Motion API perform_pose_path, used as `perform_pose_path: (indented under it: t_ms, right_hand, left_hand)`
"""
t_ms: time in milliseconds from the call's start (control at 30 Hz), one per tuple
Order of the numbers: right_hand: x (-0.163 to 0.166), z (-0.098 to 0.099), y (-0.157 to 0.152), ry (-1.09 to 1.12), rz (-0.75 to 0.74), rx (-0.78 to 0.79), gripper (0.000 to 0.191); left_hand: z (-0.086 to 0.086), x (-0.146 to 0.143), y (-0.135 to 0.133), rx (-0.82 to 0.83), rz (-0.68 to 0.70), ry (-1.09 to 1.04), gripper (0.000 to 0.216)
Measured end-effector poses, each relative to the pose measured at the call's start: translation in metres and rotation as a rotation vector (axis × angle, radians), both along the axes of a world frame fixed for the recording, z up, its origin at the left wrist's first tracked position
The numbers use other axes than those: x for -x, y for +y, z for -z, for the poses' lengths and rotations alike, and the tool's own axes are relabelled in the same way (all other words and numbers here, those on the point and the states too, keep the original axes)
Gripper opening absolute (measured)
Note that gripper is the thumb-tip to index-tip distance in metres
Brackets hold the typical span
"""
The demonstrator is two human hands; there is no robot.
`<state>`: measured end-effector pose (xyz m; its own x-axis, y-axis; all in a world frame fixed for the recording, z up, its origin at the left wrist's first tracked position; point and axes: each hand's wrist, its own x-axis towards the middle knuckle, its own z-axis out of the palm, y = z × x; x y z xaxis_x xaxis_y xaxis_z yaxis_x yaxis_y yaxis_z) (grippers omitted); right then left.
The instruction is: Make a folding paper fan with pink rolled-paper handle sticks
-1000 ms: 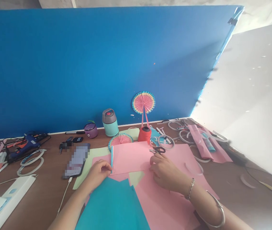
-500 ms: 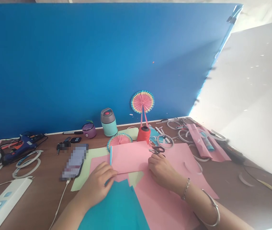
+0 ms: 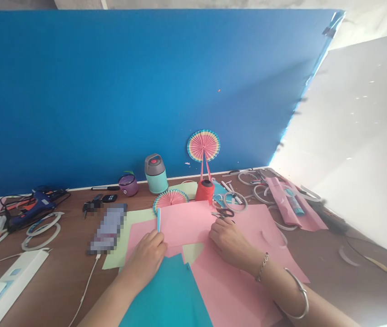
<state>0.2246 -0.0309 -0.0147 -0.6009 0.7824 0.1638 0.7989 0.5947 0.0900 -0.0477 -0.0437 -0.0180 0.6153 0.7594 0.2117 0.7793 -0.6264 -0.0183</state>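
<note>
Brown bench [image 3: 60,281], pink panel [image 3: 183,222] and red spool [image 3: 205,193]; spool as landmark.
Large pink sheet [image 3: 237,281]: spread to near side and right of spool. Teal sheet [image 3: 169,295]: farther to near side, leftward. Panel: just to near side of spool, reaching left; long axis across the bench, right end slightly farther away. Left hand [image 3: 147,254]: near side and left of spool, shifted within the last half-second from the panel's near edge to its near left corner; both ends now attended, panel presumably steadier; fingers bunched. Right hand [image 3: 230,240]: near side and right of spool, fingers curled at panel's right end; grip or mere pressure, either hand, cannot be told. Scissors [image 3: 226,212]: right of spool, near side. Blue strip [image 3: 158,220]: left of spool, edging the short end, which points left.
</note>
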Motion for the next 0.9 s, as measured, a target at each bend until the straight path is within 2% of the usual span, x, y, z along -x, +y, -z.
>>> perform_pose_path:
  t_ms: [300, 500, 600, 900]
  right_hand:
    - [0.000, 0.002, 0.001, -0.007, -0.032, -0.044, 0.020]
    - [0.003, 0.006, 0.000, 0.021, -0.073, -0.111, 0.019]
    - [0.007, 0.007, -0.001, 0.049, -0.082, -0.138, 0.020]
    - [0.006, 0.011, 0.002, 0.018, -0.120, -0.096, 0.021]
  left_hand:
    - [-0.003, -0.002, 0.002, 0.126, -0.032, 0.068, 0.020]
    - [-0.007, -0.004, 0.002, 0.067, -0.051, 0.058, 0.022]
    - [-0.008, -0.007, -0.001, 0.109, -0.070, 0.084, 0.025]
    - [-0.011, -0.010, -0.005, 0.209, -0.152, 0.129, 0.028]
